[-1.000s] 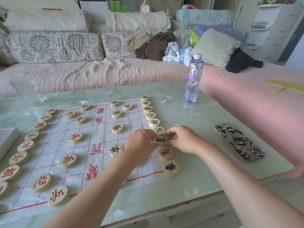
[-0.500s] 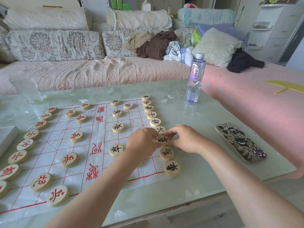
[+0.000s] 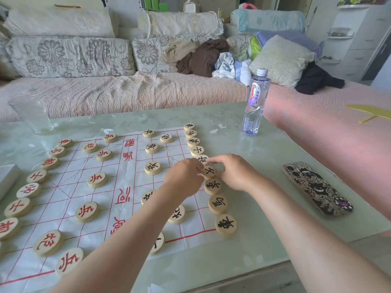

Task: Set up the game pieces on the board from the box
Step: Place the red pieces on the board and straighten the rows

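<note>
At the right edge of the board (image 3: 127, 176), your left grip (image 3: 184, 178) and right grip (image 3: 234, 173), both curled, pinch one black piece (image 3: 209, 171) from either side; it lies flat in the row (image 3: 218, 204) there.

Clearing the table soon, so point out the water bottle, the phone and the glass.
water bottle (image 3: 257, 94), head view, on its label.
phone (image 3: 316, 187), head view, middle of its patterned case.
glass (image 3: 31, 115), head view, on its side wall.

White box (image 3: 7, 178) cut off by the left edge, black-lettered piece (image 3: 158, 243) half hidden under the left arm (image 3: 127, 240)
</note>
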A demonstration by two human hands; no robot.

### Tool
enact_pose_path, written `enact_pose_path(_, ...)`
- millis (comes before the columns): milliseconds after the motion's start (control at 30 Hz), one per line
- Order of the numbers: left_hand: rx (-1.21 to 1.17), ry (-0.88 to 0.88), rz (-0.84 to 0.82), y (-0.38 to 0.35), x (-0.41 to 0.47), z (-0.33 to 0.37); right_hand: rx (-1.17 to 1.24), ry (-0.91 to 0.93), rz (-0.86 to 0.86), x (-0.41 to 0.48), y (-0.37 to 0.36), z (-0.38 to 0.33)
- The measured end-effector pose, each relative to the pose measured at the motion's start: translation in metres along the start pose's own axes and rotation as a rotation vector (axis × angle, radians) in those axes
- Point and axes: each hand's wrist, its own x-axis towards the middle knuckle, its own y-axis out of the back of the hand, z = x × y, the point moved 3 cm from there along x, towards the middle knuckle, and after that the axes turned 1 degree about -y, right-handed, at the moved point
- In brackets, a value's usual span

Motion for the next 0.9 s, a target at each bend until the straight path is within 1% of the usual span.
enact_pose_path(467,-0.021,0.013,-0.003,0.0,0.009,-0.01,0.118,-0.02,-0.022,0.009,-0.001,0.005)
enact_pose_path(733,0.0,-0.002,0.011,-0.003,0.011,-0.007,0.12,-0.016,-0.045,0.005,0.003,0.006)
enact_pose_path(900,0.013,-0.001,0.062,0.005,0.014,-0.012,0.146,-0.014,0.021,0.013,0.012,0.006)
